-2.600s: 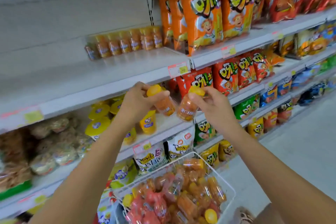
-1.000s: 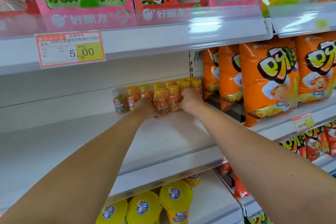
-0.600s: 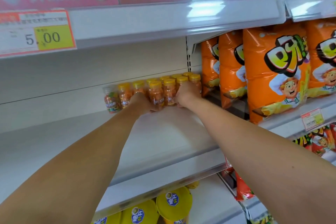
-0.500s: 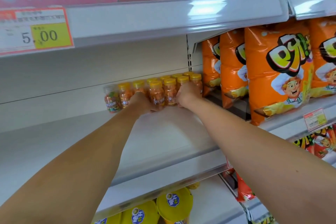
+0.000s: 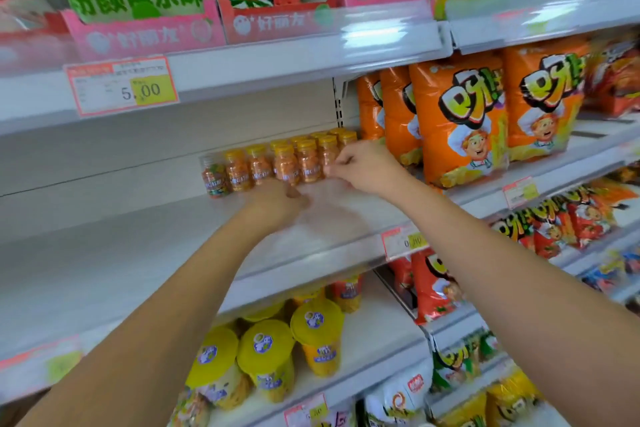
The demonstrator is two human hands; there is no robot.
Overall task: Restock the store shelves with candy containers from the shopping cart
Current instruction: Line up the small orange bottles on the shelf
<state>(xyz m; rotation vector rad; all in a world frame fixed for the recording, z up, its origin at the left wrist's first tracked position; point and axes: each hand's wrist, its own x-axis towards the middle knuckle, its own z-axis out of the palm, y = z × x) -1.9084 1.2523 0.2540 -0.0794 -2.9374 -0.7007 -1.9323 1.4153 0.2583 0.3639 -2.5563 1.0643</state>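
Note:
Several small candy bottles (image 5: 285,163) with yellow caps and orange contents stand in two rows at the back of the white middle shelf (image 5: 166,253). My right hand (image 5: 367,168) is at the right end of the rows, its fingers curled, right next to the nearest bottle and holding nothing. My left hand (image 5: 280,203) is blurred, lower and a little in front of the bottles, above the shelf board, with loosely curled fingers and nothing in it. The shopping cart is out of view.
Large orange snack bags (image 5: 457,121) stand just right of the bottles. Above is a shelf with pink display boxes (image 5: 145,35) and a 5.00 price tag (image 5: 121,87). Yellow-lidded cups (image 5: 266,354) fill the shelf below. The middle shelf is bare to the left.
Both hands have let go of the two bottles set in the front row. My left hand has drawn back and down from them; my right hand has shifted slightly right.

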